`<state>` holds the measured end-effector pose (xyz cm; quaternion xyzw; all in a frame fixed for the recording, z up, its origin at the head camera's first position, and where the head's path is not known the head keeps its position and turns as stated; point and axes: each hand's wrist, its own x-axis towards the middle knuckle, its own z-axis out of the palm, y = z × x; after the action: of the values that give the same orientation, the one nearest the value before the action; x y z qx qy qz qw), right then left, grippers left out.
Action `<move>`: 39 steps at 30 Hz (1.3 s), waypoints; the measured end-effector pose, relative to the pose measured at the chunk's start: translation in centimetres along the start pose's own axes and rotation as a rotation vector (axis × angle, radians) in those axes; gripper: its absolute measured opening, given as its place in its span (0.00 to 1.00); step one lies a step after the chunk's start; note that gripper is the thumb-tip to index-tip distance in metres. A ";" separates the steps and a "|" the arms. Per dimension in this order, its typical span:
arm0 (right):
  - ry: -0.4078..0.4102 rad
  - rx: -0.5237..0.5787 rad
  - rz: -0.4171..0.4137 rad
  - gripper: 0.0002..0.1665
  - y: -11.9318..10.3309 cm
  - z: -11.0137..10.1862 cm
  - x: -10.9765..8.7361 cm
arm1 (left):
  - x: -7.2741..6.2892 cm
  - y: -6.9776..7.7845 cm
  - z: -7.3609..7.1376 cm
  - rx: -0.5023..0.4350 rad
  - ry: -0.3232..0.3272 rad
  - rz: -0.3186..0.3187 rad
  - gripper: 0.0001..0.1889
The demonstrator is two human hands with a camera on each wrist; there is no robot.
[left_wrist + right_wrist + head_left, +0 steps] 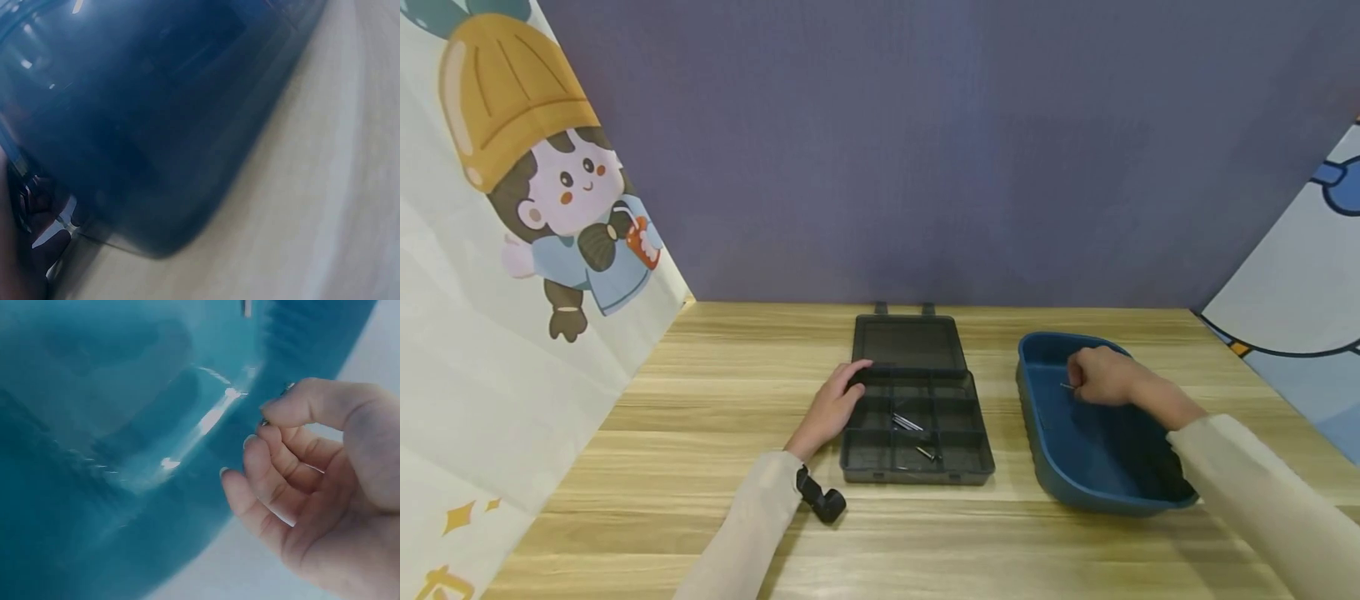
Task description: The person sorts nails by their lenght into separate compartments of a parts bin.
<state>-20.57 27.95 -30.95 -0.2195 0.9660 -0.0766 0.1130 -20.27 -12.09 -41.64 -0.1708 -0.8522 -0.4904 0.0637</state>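
A dark translucent compartment box [880, 451] lies with its lid [910, 342] folded back. Several thin metal nails [906, 422] lie in its middle compartment, and a short screw [927, 453] is in the front middle one. My left hand [829, 408] rests at the box's left edge, fingers extended over its back left corner. Inside the blue basin [1037, 442], my right hand [1101, 375] pinches a small thin metal piece [1067, 386] between thumb and fingertips. The right wrist view shows only its ends, mostly hidden by the fingers, so I cannot tell nail from screw.
Another slim metal piece [247, 307] lies in the basin in the right wrist view. A glossy dark blue surface [156, 125] fills much of the left wrist view. Box and basin stand apart on the wood-grain table [715, 375], before a purple-grey panel [887, 150].
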 end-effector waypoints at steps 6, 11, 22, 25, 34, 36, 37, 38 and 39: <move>0.011 0.040 -0.020 0.03 -1.5 -1.4 -0.4 | 0.0 0.0 0.0 0.000 -0.003 -0.009 0.23; 0.007 0.046 -0.026 0.04 -3.0 -2.0 -0.8 | 0.1 0.1 0.0 -0.001 -0.004 -0.013 0.22; 0.017 0.072 -0.080 0.06 -6.8 -1.7 -1.3 | 0.0 0.1 0.0 0.000 0.002 -0.007 0.23; 0.013 0.078 -0.094 0.07 -7.9 -1.6 -1.3 | 0.0 0.1 0.0 0.000 -0.004 -0.021 0.22; 0.035 0.072 -0.130 0.09 -10.8 -1.1 -1.4 | 0.0 0.1 0.0 0.004 0.003 -0.011 0.22; 0.046 0.079 -0.151 0.10 -11.5 -0.9 -1.4 | 0.0 0.1 0.0 0.004 0.004 -0.008 0.23; 0.053 0.077 -0.160 0.10 -11.8 -0.8 -1.4 | 0.0 0.1 0.0 0.003 0.003 -0.007 0.23; 0.055 0.078 -0.164 0.11 -12.1 -0.7 -1.3 | 0.0 0.1 0.0 0.002 0.002 -0.008 0.23; 0.053 0.081 -0.164 0.12 -12.4 -0.6 -1.3 | 0.0 0.1 0.0 0.003 0.002 -0.007 0.23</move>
<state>-14.53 17.53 -27.68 -0.2911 0.9435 -0.1306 0.0896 -20.25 -12.08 -41.54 -0.1671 -0.8536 -0.4893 0.0629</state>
